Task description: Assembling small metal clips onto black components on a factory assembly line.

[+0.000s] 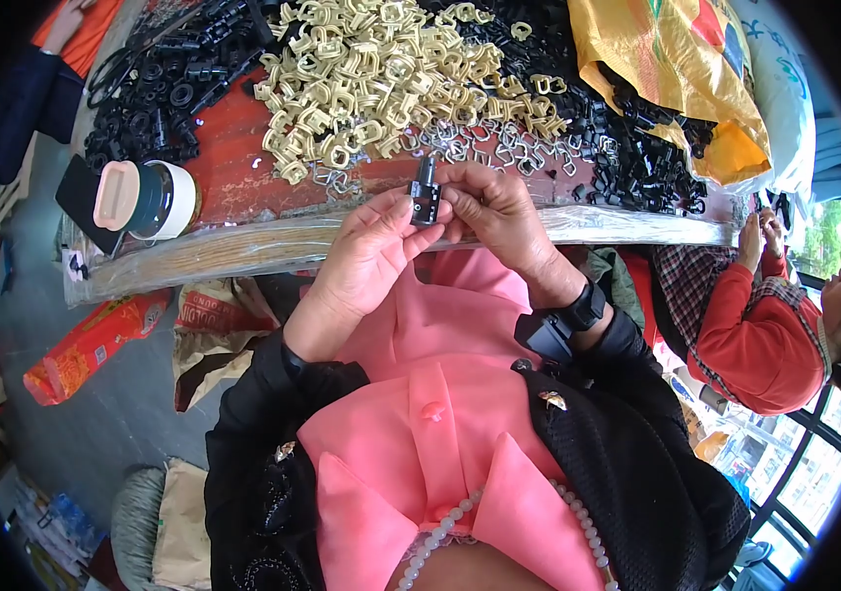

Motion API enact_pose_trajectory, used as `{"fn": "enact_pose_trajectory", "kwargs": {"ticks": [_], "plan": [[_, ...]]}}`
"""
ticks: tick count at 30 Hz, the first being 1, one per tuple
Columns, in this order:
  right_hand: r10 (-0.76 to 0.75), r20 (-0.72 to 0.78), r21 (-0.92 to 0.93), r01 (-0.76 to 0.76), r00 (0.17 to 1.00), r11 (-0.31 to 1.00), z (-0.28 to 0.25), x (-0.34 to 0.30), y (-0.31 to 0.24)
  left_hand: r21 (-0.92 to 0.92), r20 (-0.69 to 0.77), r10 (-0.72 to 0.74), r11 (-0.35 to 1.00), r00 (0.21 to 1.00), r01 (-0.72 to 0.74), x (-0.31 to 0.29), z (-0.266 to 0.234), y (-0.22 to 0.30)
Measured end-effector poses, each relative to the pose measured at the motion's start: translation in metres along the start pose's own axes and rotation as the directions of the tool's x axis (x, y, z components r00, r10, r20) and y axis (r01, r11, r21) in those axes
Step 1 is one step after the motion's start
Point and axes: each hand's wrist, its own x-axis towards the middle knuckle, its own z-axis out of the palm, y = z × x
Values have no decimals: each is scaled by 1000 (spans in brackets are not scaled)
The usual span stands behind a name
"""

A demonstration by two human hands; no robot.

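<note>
Over the table's near edge, both of my hands meet at a small black plastic connector fitting [425, 197] with a narrow stem pointing up. My left hand [373, 241] grips it from the left between thumb and fingers. My right hand [499, 215] pinches at its right side; whether a small clip sits between those fingertips I cannot make out. Just beyond lie loose bent metal wire clips [499, 146], and behind them a big heap of cream plastic clips [371, 84].
Black fittings [160, 108] pile up at the left, more black parts [637, 163] at the right by a yellow woven sack [662, 59]. A round container [169, 200] stands near the left edge. Another person in red [765, 345] sits at the right. A red box [96, 345] lies on the floor.
</note>
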Motion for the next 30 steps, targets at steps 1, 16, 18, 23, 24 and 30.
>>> {"fn": "enact_pose_trajectory", "kwargs": {"ticks": [1,16,18,23,24,30], "plan": [[6,30,25,-7,1000,1000,-1,0,2,-1,0,0,1000,1000,0,1,-1,1],[245,113,204,-264,963,943,-18,1,-1,106,16,27,994,999,-29,-1,-1,6],[219,180,379,-273,959,884,-15,2,5,104,54,-1,995,999,-5,-1,1,5],[173,248,439,-269,953,857,-4,-3,3,154,160,-83,986,984,58,-4,4,3],[173,248,439,-270,953,857,-2,-3,4,179,178,-99,982,979,67,-4,5,3],[255,221,269,-310,942,912,0,-6,12,202,160,-142,973,977,108,-7,9,2]]}}
